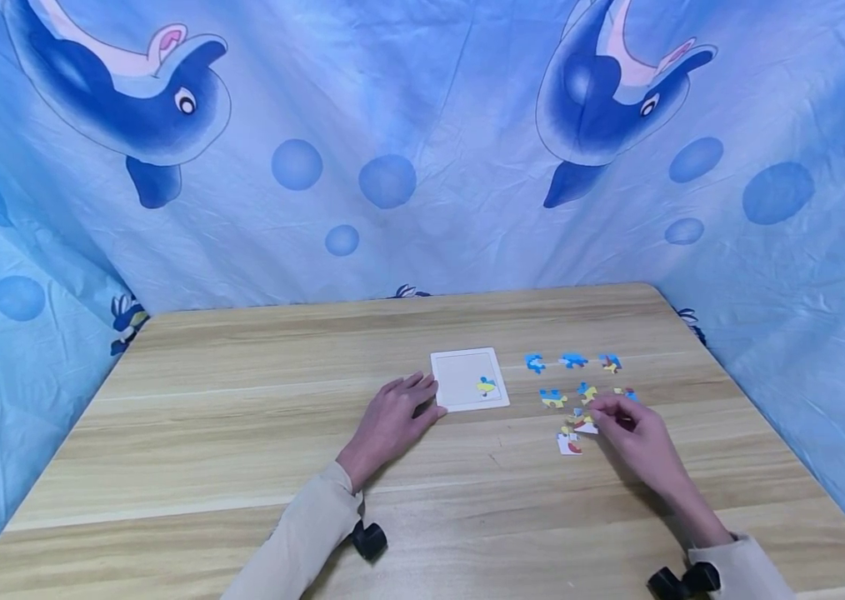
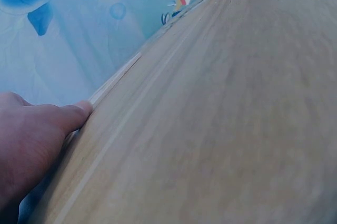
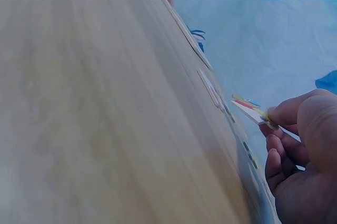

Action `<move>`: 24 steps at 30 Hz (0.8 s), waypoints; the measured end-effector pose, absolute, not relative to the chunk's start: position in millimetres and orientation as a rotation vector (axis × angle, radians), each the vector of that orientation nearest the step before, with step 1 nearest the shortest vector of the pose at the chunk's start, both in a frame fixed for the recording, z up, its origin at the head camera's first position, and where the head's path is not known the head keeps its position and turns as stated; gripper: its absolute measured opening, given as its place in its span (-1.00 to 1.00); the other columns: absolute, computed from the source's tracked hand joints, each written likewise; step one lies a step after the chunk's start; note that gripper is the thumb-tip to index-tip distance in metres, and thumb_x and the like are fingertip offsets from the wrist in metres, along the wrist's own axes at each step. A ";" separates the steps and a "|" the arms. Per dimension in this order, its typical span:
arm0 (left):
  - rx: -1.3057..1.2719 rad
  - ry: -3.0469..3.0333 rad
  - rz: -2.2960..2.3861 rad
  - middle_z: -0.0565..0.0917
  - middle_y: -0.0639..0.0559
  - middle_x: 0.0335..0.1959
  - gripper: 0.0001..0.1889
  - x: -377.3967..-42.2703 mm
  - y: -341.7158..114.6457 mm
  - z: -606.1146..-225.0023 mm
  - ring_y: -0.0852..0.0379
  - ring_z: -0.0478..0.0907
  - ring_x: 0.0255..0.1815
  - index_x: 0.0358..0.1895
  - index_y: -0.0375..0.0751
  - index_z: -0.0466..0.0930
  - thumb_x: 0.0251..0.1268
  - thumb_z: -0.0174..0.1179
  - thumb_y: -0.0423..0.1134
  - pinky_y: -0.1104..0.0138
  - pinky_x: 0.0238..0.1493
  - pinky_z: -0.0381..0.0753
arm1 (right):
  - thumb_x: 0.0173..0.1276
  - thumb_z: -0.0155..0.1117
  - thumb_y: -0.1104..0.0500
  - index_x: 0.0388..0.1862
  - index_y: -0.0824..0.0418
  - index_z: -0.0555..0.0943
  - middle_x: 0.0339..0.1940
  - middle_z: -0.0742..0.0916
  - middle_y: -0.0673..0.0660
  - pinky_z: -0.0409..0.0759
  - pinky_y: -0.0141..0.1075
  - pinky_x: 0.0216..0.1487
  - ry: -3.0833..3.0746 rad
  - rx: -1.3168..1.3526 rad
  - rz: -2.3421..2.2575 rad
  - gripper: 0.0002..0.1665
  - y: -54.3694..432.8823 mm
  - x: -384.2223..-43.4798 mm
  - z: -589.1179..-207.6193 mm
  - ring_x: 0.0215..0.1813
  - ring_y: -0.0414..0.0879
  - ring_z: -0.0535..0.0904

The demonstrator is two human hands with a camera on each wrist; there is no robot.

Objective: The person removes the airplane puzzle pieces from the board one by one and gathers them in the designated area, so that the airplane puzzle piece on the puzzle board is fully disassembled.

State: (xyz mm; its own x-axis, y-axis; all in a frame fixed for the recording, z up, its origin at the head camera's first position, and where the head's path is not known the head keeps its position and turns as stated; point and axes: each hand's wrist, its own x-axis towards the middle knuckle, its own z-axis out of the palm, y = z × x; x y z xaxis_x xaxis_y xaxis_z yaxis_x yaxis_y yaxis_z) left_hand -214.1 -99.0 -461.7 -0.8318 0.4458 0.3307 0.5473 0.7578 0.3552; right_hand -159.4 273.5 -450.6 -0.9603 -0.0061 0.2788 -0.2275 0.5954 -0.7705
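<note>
My left hand (image 1: 392, 421) rests at the left edge of a white square puzzle tray (image 1: 460, 379), its fingers and thumb reaching the frame. One yellow and blue puzzle piece (image 1: 486, 386) lies in the tray's lower right corner. Over the loose pieces on the right, my right hand (image 1: 636, 433) pinches a white, red and yellow puzzle piece (image 3: 251, 111) between thumb and fingertips. The wrist views show this piece held above the table, tilted. Just below it in the head view lies a white piece with a red patch (image 1: 569, 444).
Blue pieces (image 1: 573, 360) form a row right of the tray, with yellow and blue pieces (image 1: 553, 398) nearer me; my right hand partly covers some. The wooden table (image 1: 242, 433) meets a blue dolphin-print curtain (image 1: 437, 242) at its back and sides.
</note>
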 end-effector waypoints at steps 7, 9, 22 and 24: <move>-0.793 -2.712 -0.656 0.62 -0.11 0.32 -0.49 -215.3 -98.7 -464.9 -0.11 0.47 0.42 0.29 -0.28 0.65 0.48 0.27 0.02 -0.01 0.43 0.41 | 0.54 0.29 0.27 -0.01 0.31 0.70 -0.20 0.71 0.16 0.50 -0.45 -0.32 -2.593 0.157 1.287 -0.84 286.5 -153.4 -452.0 -0.26 -0.16 0.51; -0.797 -2.708 -0.644 0.62 -0.11 0.32 -0.49 -215.7 -98.6 -465.5 -0.11 0.48 0.42 0.29 -0.27 0.65 0.49 0.27 0.02 -0.01 0.42 0.42 | 0.53 0.30 0.29 -0.03 0.31 0.71 -0.17 0.73 0.17 0.51 -0.46 -0.32 -2.589 0.167 1.290 -0.86 290.4 -152.7 -453.5 -0.26 -0.18 0.51; -0.797 -2.712 -0.637 0.62 -0.11 0.32 -0.50 -215.2 -98.5 -464.1 -0.11 0.47 0.42 0.30 -0.26 0.65 0.49 0.27 0.01 -0.01 0.42 0.42 | 0.53 0.26 0.33 -0.06 0.30 0.71 -0.20 0.74 0.11 0.47 -0.40 -0.34 -2.680 0.159 1.255 -0.88 302.6 -145.6 -451.8 -0.29 -0.20 0.51; -0.794 -2.716 -0.643 0.62 -0.10 0.32 -0.49 -215.1 -98.4 -464.0 -0.11 0.47 0.43 0.30 -0.26 0.65 0.49 0.26 0.02 -0.01 0.43 0.41 | 0.53 0.26 0.33 -0.07 0.30 0.70 -0.22 0.73 0.10 0.47 -0.39 -0.35 -2.690 0.157 1.238 -0.88 302.5 -144.8 -451.4 -0.30 -0.19 0.51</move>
